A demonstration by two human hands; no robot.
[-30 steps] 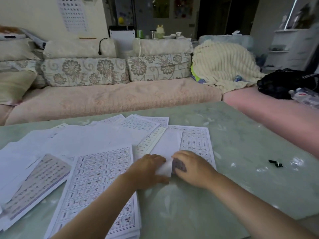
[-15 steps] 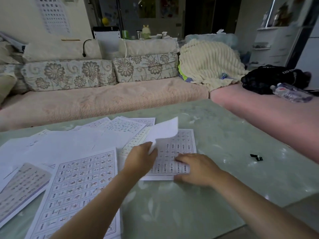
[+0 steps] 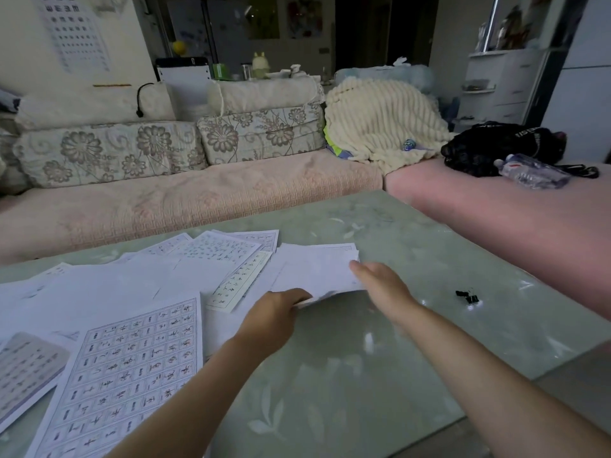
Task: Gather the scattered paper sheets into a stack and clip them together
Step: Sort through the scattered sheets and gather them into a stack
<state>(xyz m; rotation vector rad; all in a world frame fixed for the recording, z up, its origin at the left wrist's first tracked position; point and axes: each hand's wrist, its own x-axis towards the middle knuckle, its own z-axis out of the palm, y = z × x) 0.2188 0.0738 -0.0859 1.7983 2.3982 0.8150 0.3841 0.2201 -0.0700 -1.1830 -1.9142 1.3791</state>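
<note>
Several white paper sheets, some printed with character grids, lie scattered over the left half of the green glass table. My left hand pinches the near edge of a small pile of blank-side-up sheets, lifted slightly off the table. My right hand lies flat-fingered against the pile's right edge. A black binder clip lies on the table to the right of both hands, apart from them.
A sofa runs along the table's far side, with a cream blanket. On the pink seat at right rest a black bag and a plastic bottle. The table's right corner is near.
The blank sheet my left hand lifted now lies face down on the printed sheet. Both hands hold the pair, raised and shifted slightly right. My right hand moved from pressing down to the side edge.
</note>
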